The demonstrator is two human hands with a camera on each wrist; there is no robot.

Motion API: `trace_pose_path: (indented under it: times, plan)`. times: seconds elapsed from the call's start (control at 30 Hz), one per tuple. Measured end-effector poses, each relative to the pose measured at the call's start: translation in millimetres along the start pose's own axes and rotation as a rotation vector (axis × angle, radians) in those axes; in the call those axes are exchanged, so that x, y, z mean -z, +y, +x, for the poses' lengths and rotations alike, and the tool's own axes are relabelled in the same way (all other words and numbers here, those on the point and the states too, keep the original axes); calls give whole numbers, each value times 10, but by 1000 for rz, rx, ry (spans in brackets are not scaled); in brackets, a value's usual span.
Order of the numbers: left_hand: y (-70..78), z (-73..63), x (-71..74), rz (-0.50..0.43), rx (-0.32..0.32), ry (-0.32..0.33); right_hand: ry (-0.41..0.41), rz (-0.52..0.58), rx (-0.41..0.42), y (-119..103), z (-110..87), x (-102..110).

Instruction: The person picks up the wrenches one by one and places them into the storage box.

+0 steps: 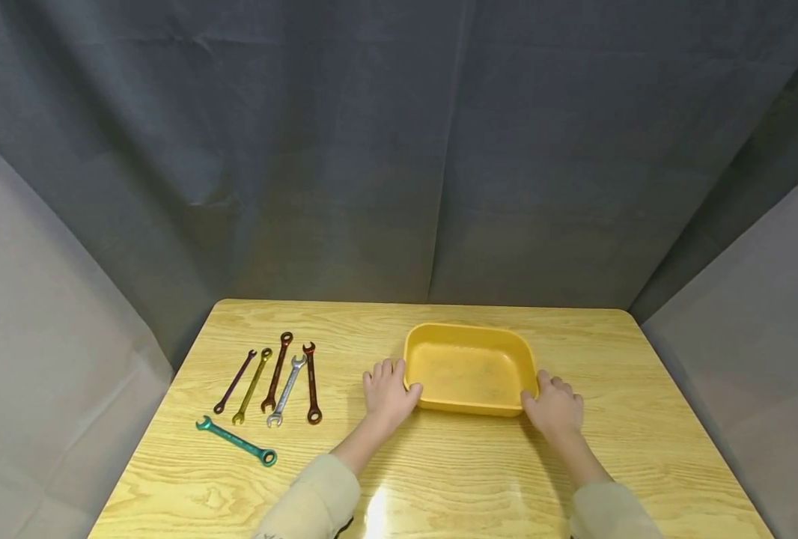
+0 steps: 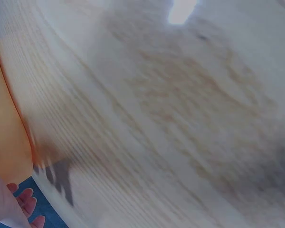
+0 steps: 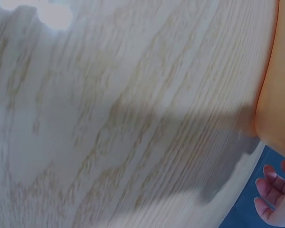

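A shallow yellow plastic basin (image 1: 469, 409) with rounded corners is at the right of centre in the head view, with nothing inside. My left hand (image 1: 388, 395) grips its left end near the front corner, thumb at the rim. At the opposite end, my right hand (image 1: 555, 408) holds the right front corner in the same way. The left wrist view catches the basin's wall (image 2: 7, 128) and some left fingertips (image 2: 27, 202) low at the edge. In the right wrist view, the basin's side (image 3: 278, 104) shows above the curled right fingers (image 3: 270, 187).
Several combination wrenches lie left of the basin on the wooden table (image 1: 439, 479): purple (image 1: 236, 380), gold (image 1: 254, 385), silver (image 1: 287, 390), two dark reddish ones, one being the rightmost wrench (image 1: 312, 382), and a teal wrench (image 1: 237, 442) nearer the front. Grey curtains (image 1: 345, 150) stand behind.
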State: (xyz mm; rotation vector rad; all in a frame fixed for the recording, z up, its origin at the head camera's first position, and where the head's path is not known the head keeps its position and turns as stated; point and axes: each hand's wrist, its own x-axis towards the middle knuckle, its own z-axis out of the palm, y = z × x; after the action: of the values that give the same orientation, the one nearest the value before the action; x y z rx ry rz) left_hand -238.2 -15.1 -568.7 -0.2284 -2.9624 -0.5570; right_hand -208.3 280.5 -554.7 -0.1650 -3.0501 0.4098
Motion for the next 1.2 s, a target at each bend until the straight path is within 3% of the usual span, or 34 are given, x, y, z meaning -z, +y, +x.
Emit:
trace_pose_path:
  times: [1.2]
  plan:
    - [-411,-342,147,-19,38,58,69,45,60,-448,-185,-144]
